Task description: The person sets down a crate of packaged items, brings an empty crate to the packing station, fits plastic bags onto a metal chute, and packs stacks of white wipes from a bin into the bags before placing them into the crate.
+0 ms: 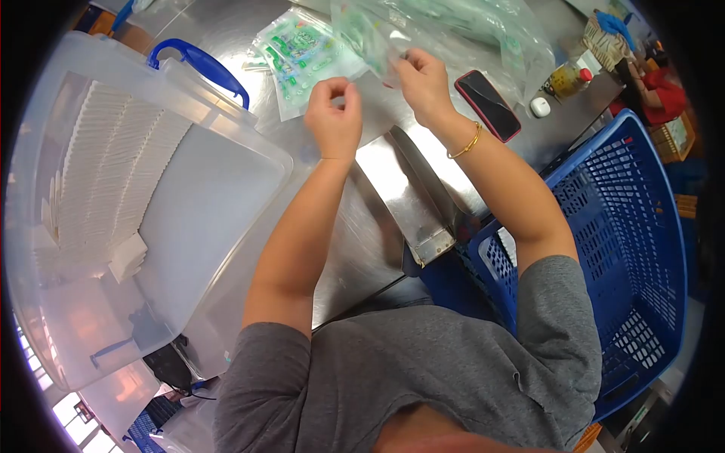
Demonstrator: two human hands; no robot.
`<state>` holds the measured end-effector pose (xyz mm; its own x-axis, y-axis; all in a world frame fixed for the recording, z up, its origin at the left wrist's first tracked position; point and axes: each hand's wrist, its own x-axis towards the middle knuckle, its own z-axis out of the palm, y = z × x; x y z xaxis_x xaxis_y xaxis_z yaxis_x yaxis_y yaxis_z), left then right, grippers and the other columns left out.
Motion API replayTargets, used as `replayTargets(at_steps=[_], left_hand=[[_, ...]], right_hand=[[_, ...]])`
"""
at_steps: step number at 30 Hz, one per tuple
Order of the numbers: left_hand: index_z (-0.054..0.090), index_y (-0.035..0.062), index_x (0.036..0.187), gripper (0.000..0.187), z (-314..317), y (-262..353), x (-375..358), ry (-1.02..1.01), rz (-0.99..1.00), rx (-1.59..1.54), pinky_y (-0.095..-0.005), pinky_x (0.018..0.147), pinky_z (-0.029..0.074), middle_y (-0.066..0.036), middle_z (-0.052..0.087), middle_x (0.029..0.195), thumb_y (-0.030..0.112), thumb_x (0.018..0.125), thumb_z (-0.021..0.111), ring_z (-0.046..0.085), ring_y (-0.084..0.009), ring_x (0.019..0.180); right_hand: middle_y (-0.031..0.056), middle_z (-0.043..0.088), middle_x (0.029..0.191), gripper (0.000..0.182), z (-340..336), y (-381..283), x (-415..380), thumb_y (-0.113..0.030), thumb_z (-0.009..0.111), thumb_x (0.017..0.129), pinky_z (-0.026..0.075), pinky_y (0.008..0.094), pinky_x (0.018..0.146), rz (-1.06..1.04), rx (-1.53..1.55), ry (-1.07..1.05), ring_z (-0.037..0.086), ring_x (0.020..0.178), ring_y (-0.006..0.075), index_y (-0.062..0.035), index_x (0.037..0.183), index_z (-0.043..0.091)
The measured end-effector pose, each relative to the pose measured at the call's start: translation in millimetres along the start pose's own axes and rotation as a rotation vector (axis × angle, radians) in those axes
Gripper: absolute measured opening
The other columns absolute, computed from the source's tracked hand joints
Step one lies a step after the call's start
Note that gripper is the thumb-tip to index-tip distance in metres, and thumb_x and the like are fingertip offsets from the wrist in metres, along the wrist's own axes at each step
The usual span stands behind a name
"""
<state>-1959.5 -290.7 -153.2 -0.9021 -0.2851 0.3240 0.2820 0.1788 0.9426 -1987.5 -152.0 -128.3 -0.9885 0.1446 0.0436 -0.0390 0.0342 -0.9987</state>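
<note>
My right hand (424, 84) is closed in a pinch on a thin clear plastic bag (361, 30) with faint coloured print. My left hand (333, 119) is curled closed in front of a flat stack of green-printed plastic bags (302, 54). Whether anything sits between its fingers is hidden. Below and between the hands, a long metal channel-shaped tray (411, 208) lies on the steel table (343, 260).
At left stands a clear plastic bin (219, 181) with a blue handle (208, 72), holding rows of folded white pieces (113, 151). Rightward are a phone (488, 106), white earbud case (539, 107), bottle (568, 80) and blue basket (657, 226). Another person (664, 94) sits beyond.
</note>
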Motion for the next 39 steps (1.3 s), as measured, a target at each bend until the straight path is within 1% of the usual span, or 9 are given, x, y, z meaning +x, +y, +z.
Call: replayTargets(at_steps=[6,14,17,22,26,29,34,37,39], left_hand=[[0.058,-0.0008,0.082,0.020,15.6,14.0,4.1,-0.097,0.038,-0.046,-0.0308,0.062,0.052,-0.009,0.063,0.082,0.017,0.079,0.067,0.061,-0.0175,0.071],[0.055,0.0049,0.091,0.025,-12.5,-16.7,5.4,0.238,-0.089,-0.252,-0.0332,0.058,0.047,-0.005,0.061,0.068,0.023,0.079,0.068,0.060,-0.0170,0.061],[0.054,0.0087,0.094,0.026,-32.0,-36.2,-19.5,-0.009,-0.010,0.472,-0.0325,0.054,0.044,-0.004,0.059,0.066,0.022,0.077,0.069,0.060,-0.0195,0.060],[0.052,0.0083,0.099,0.033,-44.2,-51.8,-50.4,-0.131,0.080,0.728,-0.0297,0.053,0.043,-0.002,0.055,0.062,0.024,0.077,0.071,0.056,-0.0133,0.057],[0.052,0.0092,0.100,0.035,-46.0,-56.5,-59.0,-0.115,-0.006,0.722,-0.0295,0.054,0.043,-0.002,0.057,0.064,0.024,0.075,0.072,0.058,-0.0146,0.059],[0.052,0.0064,0.100,0.032,-34.9,-57.0,-63.2,0.008,-0.364,-0.224,-0.0268,0.054,0.044,-0.003,0.060,0.068,0.019,0.077,0.070,0.059,-0.0132,0.060],[0.052,0.0039,0.098,0.024,-39.8,-49.8,-67.4,0.026,-0.293,-0.123,-0.0262,0.054,0.046,-0.004,0.061,0.072,0.015,0.082,0.066,0.060,-0.0140,0.062],[0.052,-0.0003,0.100,0.022,-61.2,-49.7,-64.1,-0.054,0.027,0.666,-0.0249,0.056,0.047,-0.007,0.063,0.076,0.015,0.086,0.061,0.060,-0.0121,0.064],[0.050,-0.0008,0.105,0.025,-59.3,-42.6,-75.3,-0.074,-0.012,0.545,-0.0251,0.061,0.047,-0.007,0.062,0.081,0.014,0.087,0.060,0.060,-0.0126,0.068]], right_hand=[[0.0028,0.062,0.073,0.021,7.9,-12.7,-9.6,-0.017,0.062,0.084,0.043,0.0236,0.057,-0.346,-0.308,-0.106,0.054,0.065,0.0071,0.0005,0.096,0.064],[0.0018,0.062,0.070,0.018,-5.1,10.7,-3.0,-0.017,0.061,0.083,0.043,0.0248,0.056,-0.373,-0.265,0.167,0.056,0.062,0.0099,-0.0021,0.092,0.064],[0.0046,0.061,0.069,0.019,-28.5,46.1,-14.2,-0.020,0.062,0.083,0.045,0.0263,0.058,-0.408,-0.710,0.012,0.057,0.063,0.0164,-0.0020,0.089,0.063],[0.0105,0.058,0.072,0.023,-40.5,80.9,-27.9,-0.024,0.065,0.079,0.046,0.0360,0.063,-0.702,-0.918,-0.175,0.058,0.075,0.0320,-0.0022,0.083,0.058],[0.0080,0.063,0.083,0.020,-36.5,87.4,-34.8,-0.024,0.063,0.082,0.047,0.0323,0.065,-0.586,-0.845,-0.148,0.061,0.078,0.0248,-0.0050,0.089,0.062],[0.0053,0.064,0.096,0.025,-36.6,74.4,-39.6,-0.027,0.058,0.088,0.047,0.0281,0.070,0.130,-0.366,-0.353,0.059,0.083,0.0163,-0.0050,0.098,0.064],[0.0043,0.062,0.104,0.034,-42.6,52.9,-58.8,-0.029,0.047,0.094,0.045,0.0277,0.078,0.290,0.000,-0.476,0.056,0.089,0.0103,0.0003,0.107,0.060],[0.0064,0.062,0.104,0.043,-45.3,50.3,-67.9,-0.034,0.042,0.095,0.042,0.0260,0.085,0.214,-0.068,-0.453,0.055,0.094,0.0122,0.0015,0.112,0.059],[0.0064,0.062,0.105,0.044,-48.5,48.1,-69.6,-0.035,0.041,0.096,0.041,0.0264,0.086,0.253,-0.096,-0.482,0.055,0.095,0.0125,0.0011,0.113,0.058]])
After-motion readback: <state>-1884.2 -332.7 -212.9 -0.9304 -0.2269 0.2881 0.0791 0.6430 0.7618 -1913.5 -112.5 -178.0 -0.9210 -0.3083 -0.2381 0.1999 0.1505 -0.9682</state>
